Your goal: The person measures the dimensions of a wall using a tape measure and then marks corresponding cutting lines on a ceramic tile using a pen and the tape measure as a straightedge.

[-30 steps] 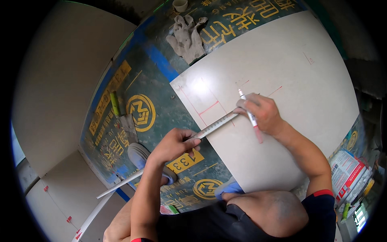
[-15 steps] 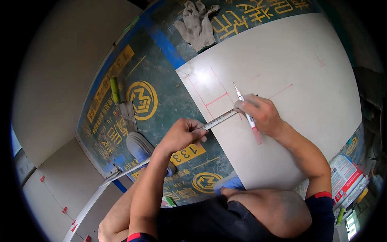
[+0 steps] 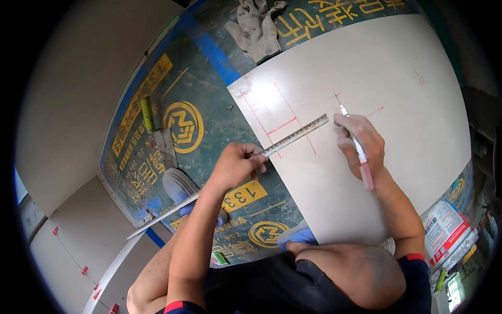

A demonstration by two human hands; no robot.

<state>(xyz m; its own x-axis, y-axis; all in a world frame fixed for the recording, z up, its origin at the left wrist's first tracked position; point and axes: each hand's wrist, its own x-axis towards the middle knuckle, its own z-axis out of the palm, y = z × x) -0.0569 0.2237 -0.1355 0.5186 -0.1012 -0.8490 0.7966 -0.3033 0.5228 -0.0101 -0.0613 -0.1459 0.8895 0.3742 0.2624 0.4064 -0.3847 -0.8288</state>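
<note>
My left hand (image 3: 241,165) pinches a ruled measuring tape blade (image 3: 295,135) at the near-left edge of a large pale tile (image 3: 397,63). One end of the blade lies over the tile; the rest runs behind my left forearm to the lower left. My right hand (image 3: 363,141) grips a slim white marker pen (image 3: 360,149) with a pink end. The pen's thin tip is at a short red mark on the tile, beyond the blade's end. Red lines (image 3: 282,126) are drawn on the tile's left part, with more marks farther right.
A grey work glove (image 3: 255,31) lies beyond the tile on the printed green floor covering (image 3: 209,68). To the left lies a trowel (image 3: 164,144) near a green handle-like piece (image 3: 147,114). My shoe (image 3: 180,183) stands close by. A red-and-white bag (image 3: 444,230) sits at right.
My right hand has moved right, away from the blade, carrying the marker pen. The blade's end on the tile is now uncovered. My left hand still pinches the blade, slightly higher in view.
</note>
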